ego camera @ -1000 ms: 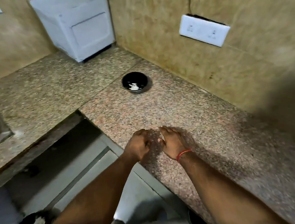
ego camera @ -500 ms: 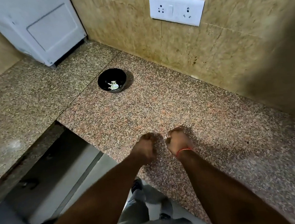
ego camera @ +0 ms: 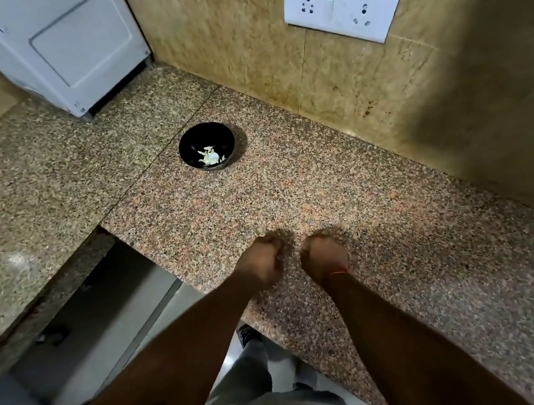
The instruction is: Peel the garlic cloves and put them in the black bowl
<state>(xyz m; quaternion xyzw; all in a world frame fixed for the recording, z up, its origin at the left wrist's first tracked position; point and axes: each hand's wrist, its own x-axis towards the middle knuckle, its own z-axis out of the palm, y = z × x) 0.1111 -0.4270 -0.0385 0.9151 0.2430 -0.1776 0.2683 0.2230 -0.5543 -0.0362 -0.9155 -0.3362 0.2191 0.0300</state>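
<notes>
Black and glossy, the bowl (ego camera: 208, 146) sits well back on the table (ego camera: 373, 212), near the seam between the two granite slabs and not far from the back wall, with a few pale pieces of garlic (ego camera: 210, 157) lying in its bottom; whether those are cloves, skins or both is too small to tell. No loose cloves show on the speckled stone, though its pattern could hide them. Towards the front edge of the table the left hand (ego camera: 261, 261) and the right hand (ego camera: 323, 255) are held just beside each other, apart by a narrow gap, both with fingers curled under, knuckles towards the bowl. Seen from behind, each grip is closed, but what lies inside is hidden, so I cannot tell whether either one pinches a clove or nothing at all. The pairing of the hands over the table suits peeling, likely so that skin drops on the stone rather than the floor; that is a judgement only. A red thread (ego camera: 339, 272) circles the right wrist. Farther out, a white appliance (ego camera: 61, 49) stands in the far left corner, and a white socket plate (ego camera: 342, 8) is set in the tan tiled wall behind the table.
</notes>
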